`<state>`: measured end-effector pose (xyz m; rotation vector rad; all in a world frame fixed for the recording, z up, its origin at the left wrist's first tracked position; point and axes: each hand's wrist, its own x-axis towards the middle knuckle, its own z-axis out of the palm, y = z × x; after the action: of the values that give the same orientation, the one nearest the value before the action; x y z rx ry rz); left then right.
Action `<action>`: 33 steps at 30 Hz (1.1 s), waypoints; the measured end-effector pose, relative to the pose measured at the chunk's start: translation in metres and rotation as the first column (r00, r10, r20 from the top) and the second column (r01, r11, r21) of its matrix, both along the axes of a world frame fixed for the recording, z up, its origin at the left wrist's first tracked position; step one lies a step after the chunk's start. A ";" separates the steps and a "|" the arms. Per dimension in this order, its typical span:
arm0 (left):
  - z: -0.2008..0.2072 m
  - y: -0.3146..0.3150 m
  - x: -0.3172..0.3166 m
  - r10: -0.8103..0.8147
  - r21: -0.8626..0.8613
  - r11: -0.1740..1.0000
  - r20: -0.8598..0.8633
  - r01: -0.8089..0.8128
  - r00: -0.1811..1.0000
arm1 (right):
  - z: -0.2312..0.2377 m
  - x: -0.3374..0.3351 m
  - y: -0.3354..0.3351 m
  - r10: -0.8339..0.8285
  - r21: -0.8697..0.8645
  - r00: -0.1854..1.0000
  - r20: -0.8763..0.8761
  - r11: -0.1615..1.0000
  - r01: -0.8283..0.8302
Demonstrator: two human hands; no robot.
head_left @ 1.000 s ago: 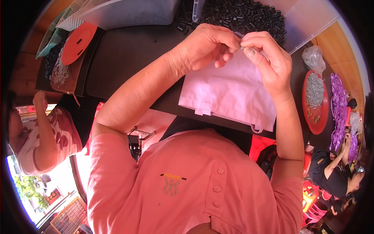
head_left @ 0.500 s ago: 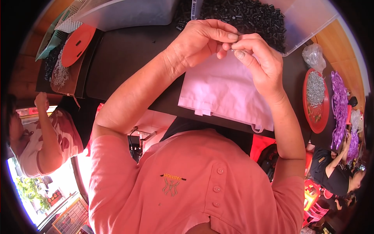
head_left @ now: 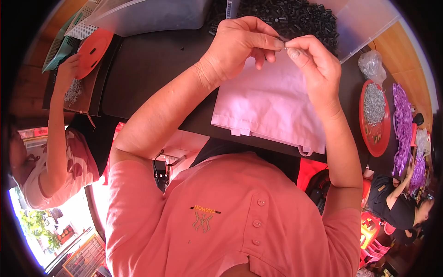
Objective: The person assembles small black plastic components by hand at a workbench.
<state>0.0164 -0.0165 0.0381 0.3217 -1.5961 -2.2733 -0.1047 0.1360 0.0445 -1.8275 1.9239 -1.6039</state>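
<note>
One tiny, shiny silver-coloured piece (head_left: 285,48), too small for its shape to be made out, sits at the tips of the bare right hand (head_left: 318,64), pinched between thumb and forefinger. Just beside it, the bare left hand (head_left: 242,48) presses thumb and forefinger together on a narrow dark piece (head_left: 279,39), mostly hidden by the fingers. The two hands' fingertips meet or nearly meet; which, I cannot tell. Below them, a pale pink cloth (head_left: 267,104) lies on a dark tabletop (head_left: 152,69). Beyond the hands spreads a heap of short black cylindrical pieces (head_left: 300,21). To the right, an oval red tray (head_left: 374,141) bears small silver-coloured metal pieces (head_left: 373,104), near a bundle of shiny purple straps (head_left: 402,124). Far left, a co-worker's hand (head_left: 68,69) is at a round red plate (head_left: 94,51).
</note>
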 end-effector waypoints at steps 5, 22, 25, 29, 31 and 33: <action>-0.004 0.005 -0.002 0.014 -0.158 0.987 0.010 -0.012 1.000 | 0.004 -0.005 0.001 -0.059 0.039 0.997 0.044 0.998 0.057; -0.003 0.015 -0.001 0.034 -0.368 0.930 0.063 -0.008 0.997 | 0.007 -0.009 0.002 -0.074 0.258 0.976 0.205 0.966 0.019; -0.003 0.012 -0.003 0.015 -0.313 0.950 0.049 0.001 0.999 | 0.005 -0.011 0.003 -0.131 0.192 0.949 0.286 0.978 0.077; -0.006 0.003 -0.003 0.013 -0.215 0.977 0.026 -0.007 1.000 | 0.002 -0.006 0.000 0.021 0.088 0.983 0.182 0.995 -0.037; -0.001 -0.004 -0.002 0.084 -0.150 0.985 0.013 -0.082 0.996 | -0.002 -0.011 -0.002 0.033 0.100 0.988 0.153 0.994 -0.049; -0.002 -0.020 -0.002 0.137 0.025 0.990 -0.031 -0.136 0.990 | -0.010 -0.024 -0.003 -0.057 0.087 0.997 -0.048 0.994 0.061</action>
<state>0.0141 -0.0370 0.0365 0.3855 -1.4863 -2.1836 -0.1287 0.1332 0.0342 -1.8052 2.0508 -1.4797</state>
